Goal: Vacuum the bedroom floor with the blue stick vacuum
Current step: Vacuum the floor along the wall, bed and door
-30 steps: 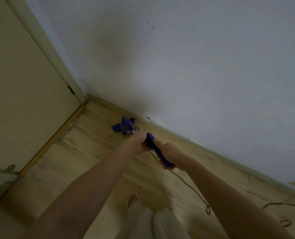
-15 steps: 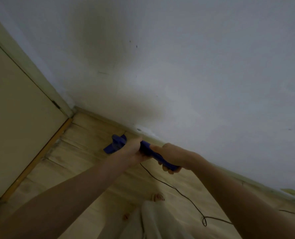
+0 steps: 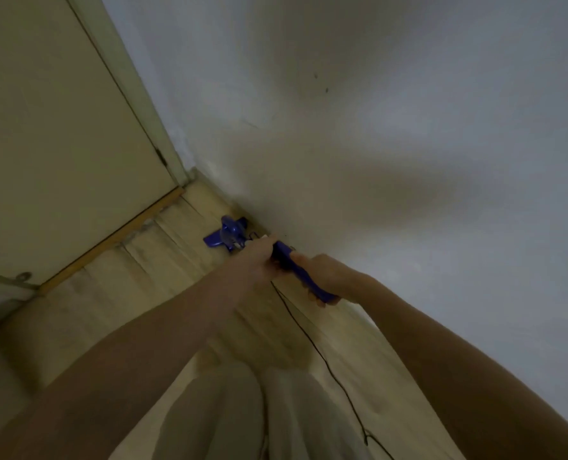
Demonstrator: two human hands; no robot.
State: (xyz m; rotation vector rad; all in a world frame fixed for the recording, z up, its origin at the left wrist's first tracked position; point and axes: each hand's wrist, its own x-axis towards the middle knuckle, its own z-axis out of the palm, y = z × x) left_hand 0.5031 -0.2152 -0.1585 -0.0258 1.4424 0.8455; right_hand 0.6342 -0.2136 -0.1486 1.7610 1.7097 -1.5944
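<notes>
Right now both hands are on the blue stick vacuum (image 3: 289,263), mid-pass along the wall. Left hand (image 3: 254,263) grips the stick forward, fingers curled round it. Right hand (image 3: 322,277) grips the handle end behind, fingers wrapped round it, thumb along the top. Vacuum head (image 3: 226,235) sits on the wooden floor (image 3: 110,293), pushed up to the base of the white wall (image 3: 375,144), near the corner by the door (image 3: 50,144). Whether the head actually touches the wall I can't tell; the frame is dim and soft.

A thin black cord (image 3: 312,346) trails from under the hands back across the floor, past the person's light trousers (image 3: 216,416).

Step, as I read it: edge cleaning at the wall line, reaching for the corner. Next move probably calls for drawing the head back or steering it toward the door threshold (image 3: 116,237), keeping the cord clear of feet and head. Most of the floor isn't in view, so progress is unclear.
</notes>
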